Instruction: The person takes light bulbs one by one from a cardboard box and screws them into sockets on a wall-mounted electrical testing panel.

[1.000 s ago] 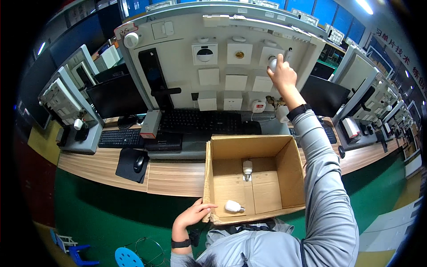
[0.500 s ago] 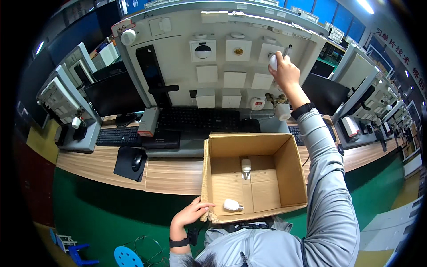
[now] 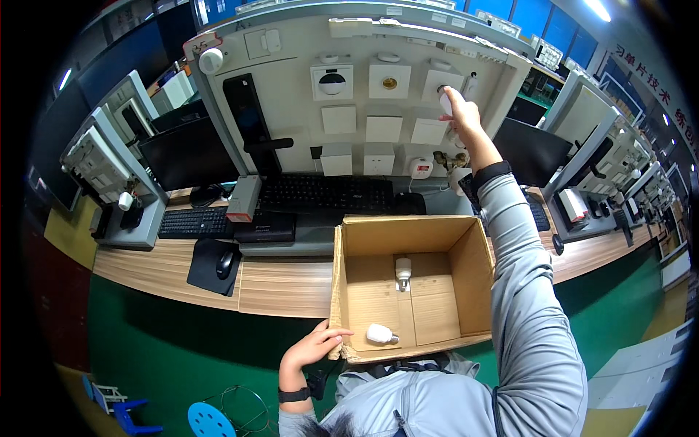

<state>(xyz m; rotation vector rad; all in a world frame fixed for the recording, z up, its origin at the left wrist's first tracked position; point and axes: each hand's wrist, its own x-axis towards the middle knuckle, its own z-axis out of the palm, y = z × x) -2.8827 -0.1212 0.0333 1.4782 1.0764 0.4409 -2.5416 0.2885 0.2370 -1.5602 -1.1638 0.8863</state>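
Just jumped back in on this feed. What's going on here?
A person's right hand is reaching up to the white board and has its fingers around a white bulb at a fixture; whether the bulb is attached there, I can't tell. The left hand has its fingers over the near left corner of an open cardboard box. Inside lie two more white bulbs, one toward the far side and one near that left corner.

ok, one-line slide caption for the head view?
Right hand holds a white bulb at the upright panel, left hand on a cardboard box with two more bulbs inside.
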